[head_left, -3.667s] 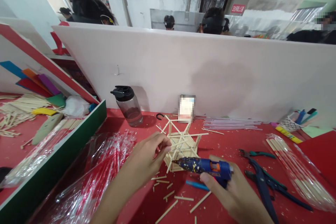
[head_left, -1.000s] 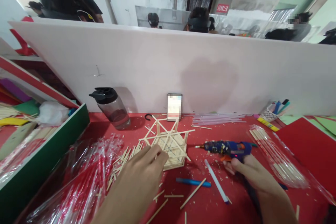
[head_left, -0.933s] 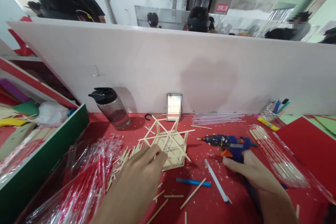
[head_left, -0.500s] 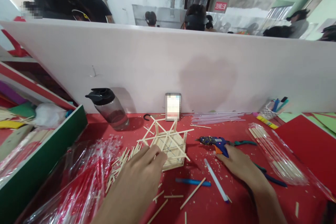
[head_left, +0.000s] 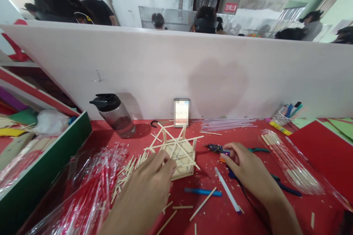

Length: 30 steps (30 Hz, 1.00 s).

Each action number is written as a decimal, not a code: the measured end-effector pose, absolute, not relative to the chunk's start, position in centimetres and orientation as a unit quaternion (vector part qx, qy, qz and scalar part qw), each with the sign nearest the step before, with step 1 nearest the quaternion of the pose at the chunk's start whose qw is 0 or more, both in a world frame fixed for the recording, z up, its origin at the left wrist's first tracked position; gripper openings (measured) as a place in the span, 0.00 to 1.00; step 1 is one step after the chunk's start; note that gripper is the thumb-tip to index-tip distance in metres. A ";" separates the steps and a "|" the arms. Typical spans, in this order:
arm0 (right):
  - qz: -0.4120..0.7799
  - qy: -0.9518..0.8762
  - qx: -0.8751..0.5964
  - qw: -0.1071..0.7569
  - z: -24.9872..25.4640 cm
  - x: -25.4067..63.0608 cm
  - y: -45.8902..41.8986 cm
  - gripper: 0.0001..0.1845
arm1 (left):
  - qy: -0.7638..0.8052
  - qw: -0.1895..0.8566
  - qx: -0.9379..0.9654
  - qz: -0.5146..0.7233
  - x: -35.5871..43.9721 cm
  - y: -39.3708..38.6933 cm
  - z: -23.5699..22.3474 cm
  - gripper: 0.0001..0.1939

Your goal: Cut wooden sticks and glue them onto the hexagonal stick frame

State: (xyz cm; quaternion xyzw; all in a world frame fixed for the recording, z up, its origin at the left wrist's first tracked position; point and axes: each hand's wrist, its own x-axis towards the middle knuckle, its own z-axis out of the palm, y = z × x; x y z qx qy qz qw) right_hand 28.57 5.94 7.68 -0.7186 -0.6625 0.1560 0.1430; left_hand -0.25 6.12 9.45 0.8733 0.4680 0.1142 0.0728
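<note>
A small frame built of thin wooden sticks (head_left: 180, 150) stands on the red table (head_left: 248, 134). My left hand (head_left: 149, 185) rests at its front left corner, fingers curled against the sticks. My right hand (head_left: 248, 172) lies over a blue glue gun (head_left: 214, 148), which sits low on the table to the right of the frame. Only the gun's spattered nozzle and a bit of orange trigger show past the curled fingers. A white glue stick (head_left: 226, 189) and a blue pen (head_left: 202, 191) lie between my two hands.
Loose cut sticks (head_left: 129, 169) and a plastic bag of red-wrapped sticks (head_left: 91, 187) lie left. A dark water bottle (head_left: 116, 114) stands by the white partition (head_left: 193, 73). Pliers (head_left: 285, 188) and another stick bag (head_left: 292, 169) lie right. A green-edged board (head_left: 49, 169) borders the left. People sit beyond the partition.
My right hand drew the glue gun away from the frame, lowered it onto the table, and now covers it. My left hand stayed at the frame's corner.
</note>
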 end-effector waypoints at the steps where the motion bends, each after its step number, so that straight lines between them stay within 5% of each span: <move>1: 0.170 -0.685 -0.685 0.180 8.7 27.5 5.7 0.12 | 0.466 0.070 0.874 0.119 -0.3 6.1 9.4 0.19; 4: 0.186 -0.747 -0.590 0.245 10.9 24.0 5.2 0.08 | 0.463 0.053 0.875 0.132 -0.3 6.2 9.5 0.17; 9: 0.171 -0.819 -0.501 0.223 10.9 19.6 5.3 0.08 | 0.469 0.057 0.870 0.138 -0.3 6.1 9.6 0.16; 30: 0.123 -0.826 -0.495 0.239 9.2 19.1 6.2 0.07 | 0.499 0.326 0.785 0.171 -4.7 8.5 10.7 0.12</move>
